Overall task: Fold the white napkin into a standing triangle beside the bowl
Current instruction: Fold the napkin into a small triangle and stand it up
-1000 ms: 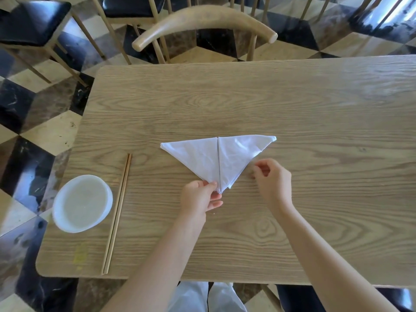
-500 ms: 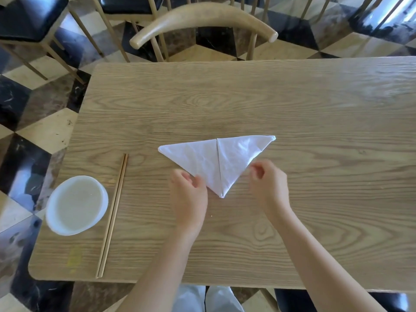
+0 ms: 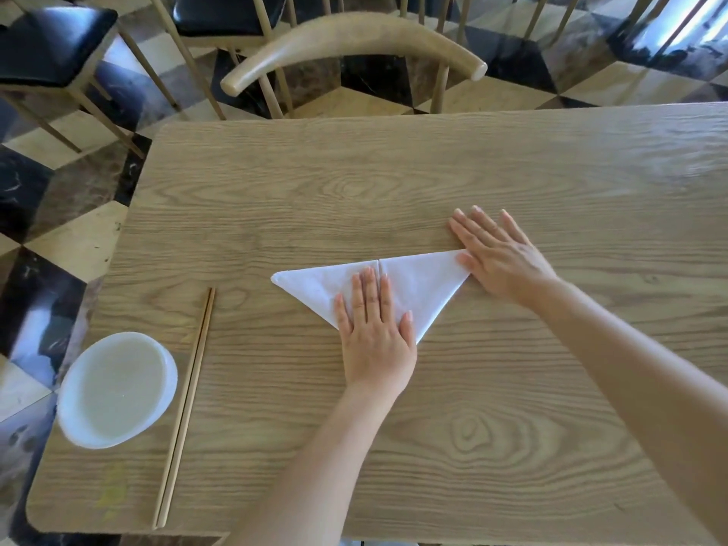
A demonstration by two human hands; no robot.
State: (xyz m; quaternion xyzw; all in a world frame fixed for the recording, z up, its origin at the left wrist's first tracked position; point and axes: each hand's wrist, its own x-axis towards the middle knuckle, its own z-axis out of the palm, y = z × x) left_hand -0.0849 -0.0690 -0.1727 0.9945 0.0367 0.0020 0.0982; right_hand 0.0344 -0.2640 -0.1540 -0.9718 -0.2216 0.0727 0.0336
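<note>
The white napkin (image 3: 423, 287) lies flat on the wooden table (image 3: 394, 183), folded into a triangle that points toward me, with a centre seam. My left hand (image 3: 374, 333) presses flat on its near middle, fingers straight over the seam. My right hand (image 3: 498, 258) lies flat with spread fingers over the napkin's right corner and the table beyond it. The white bowl (image 3: 114, 390) stands far to the left, near the table's front left corner, well apart from the napkin.
A pair of wooden chopsticks (image 3: 185, 407) lies between bowl and napkin, running front to back. A wooden chair back (image 3: 354, 37) curves behind the table's far edge. More chairs stand on the chequered floor beyond.
Both hands have gone from curled at the napkin's near edges to flat. The left slid up onto the napkin's middle; the right moved out to the right corner.
</note>
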